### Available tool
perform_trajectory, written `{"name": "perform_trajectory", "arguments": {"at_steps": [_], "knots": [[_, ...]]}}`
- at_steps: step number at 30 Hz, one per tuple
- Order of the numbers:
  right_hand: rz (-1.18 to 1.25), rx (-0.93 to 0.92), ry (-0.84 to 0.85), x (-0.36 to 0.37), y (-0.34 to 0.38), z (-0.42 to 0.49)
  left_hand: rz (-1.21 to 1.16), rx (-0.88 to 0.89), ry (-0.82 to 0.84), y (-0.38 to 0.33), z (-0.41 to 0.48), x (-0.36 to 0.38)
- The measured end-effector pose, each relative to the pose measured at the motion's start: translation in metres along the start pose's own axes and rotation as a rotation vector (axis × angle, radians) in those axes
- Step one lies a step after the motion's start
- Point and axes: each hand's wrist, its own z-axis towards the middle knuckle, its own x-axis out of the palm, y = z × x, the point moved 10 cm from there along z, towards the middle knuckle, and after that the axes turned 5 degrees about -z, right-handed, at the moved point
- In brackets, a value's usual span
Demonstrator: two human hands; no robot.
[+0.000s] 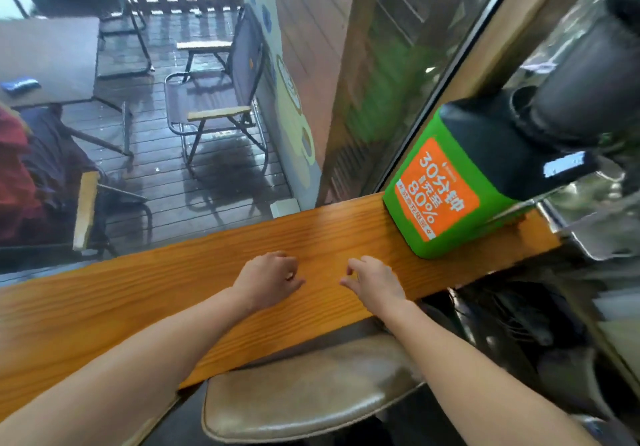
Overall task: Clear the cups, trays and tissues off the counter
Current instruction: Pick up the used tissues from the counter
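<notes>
Counter [173, 307] seen bare of cups, trays and tissues.
Left hand [268, 279] and right hand [372, 281] are held loosely curled and empty over the wood; only a green box [436, 196] is left, so clearing is judged nearly done.

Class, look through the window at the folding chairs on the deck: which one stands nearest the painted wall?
The grey folding chair with pale wooden armrests, in the middle of the deck. Its back almost meets the painted wall; the other chairs stand further left.
</notes>
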Motion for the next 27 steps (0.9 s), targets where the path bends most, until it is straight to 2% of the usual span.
{"name": "perform_trajectory", "arguments": {"at_steps": [7, 16, 21, 24, 27], "knots": [[0.236, 0.238, -0.08, -0.02, -0.145, -0.071, 0.083, 0.112, 0.154, -0.152, 0.06, 0.058], [0.41, 0.453, -0.202, -0.006, -0.311, -0.155, 0.068, 0.193, 0.279, -0.315, 0.102, 0.185], [0.505, 0.524, -0.215, 0.05, -0.382, -0.157, 0.108, 0.162, 0.364, -0.346, 0.122, 0.285], [0.535, 0.522, -0.141, 0.107, -0.415, -0.135, 0.114, 0.099, 0.379, -0.339, 0.141, 0.351], [0.583, 0.523, -0.139, 0.168, -0.443, -0.109, 0.124, 0.028, 0.396, -0.314, 0.163, 0.418]]}}
